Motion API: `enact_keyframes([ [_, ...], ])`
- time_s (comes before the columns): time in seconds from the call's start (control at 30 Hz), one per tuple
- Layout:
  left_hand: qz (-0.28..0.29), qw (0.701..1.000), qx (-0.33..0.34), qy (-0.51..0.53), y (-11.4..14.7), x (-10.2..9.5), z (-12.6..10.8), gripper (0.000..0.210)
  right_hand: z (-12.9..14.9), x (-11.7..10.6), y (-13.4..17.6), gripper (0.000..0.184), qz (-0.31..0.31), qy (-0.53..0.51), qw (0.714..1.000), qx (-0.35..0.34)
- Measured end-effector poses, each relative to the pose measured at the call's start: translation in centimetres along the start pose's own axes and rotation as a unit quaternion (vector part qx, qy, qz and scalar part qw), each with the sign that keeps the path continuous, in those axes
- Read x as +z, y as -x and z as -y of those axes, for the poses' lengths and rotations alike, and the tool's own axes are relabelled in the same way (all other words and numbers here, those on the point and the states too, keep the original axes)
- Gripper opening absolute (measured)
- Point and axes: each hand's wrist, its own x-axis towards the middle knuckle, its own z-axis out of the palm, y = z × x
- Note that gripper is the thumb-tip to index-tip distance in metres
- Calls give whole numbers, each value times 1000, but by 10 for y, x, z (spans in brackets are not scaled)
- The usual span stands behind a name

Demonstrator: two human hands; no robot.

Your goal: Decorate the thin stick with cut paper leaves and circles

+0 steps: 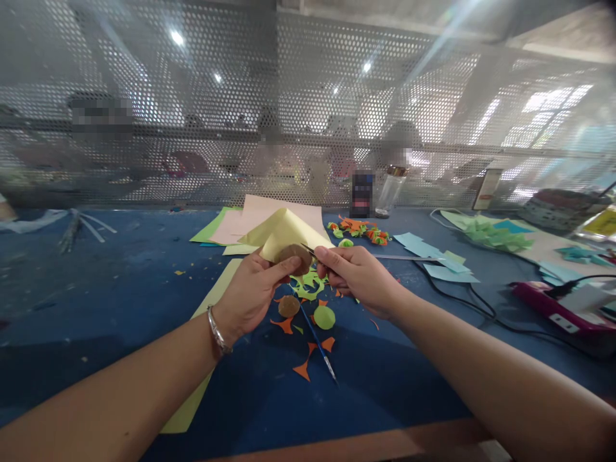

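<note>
In front of me, my left hand (262,282) pinches a sheet of pale yellow paper (282,231) together with a round brown disc (297,256), thumb on the disc. My right hand (353,273) is closed on a thin dark-tipped tool (308,248), whose tip meets the paper by the disc's upper edge; the fingers hide the rest of it. Below the hands lie a second brown disc (289,307), a light green paper circle (324,317) and a blue pen-like tool (317,341). Orange scraps (302,370) and green cut-outs (312,289) surround them.
Stacked paper sheets (231,228) lie behind my hands, a long yellow-green strip (192,391) under my left arm. Orange-green paper pieces (356,226), a phone (362,194) and a glass bottle (389,192) stand behind. A purple power strip (553,308) with cables is at right.
</note>
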Motion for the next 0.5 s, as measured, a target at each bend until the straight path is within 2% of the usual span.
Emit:
enact_keyframes([
  [0.23,34,999,-19,24,4,3,0,26,-2,-2,1,51,-3,38,999,-13],
  [0.5,22,999,-31,25,7,8,-4,21,-2,-3,0,52,-3,50,998,-26],
])
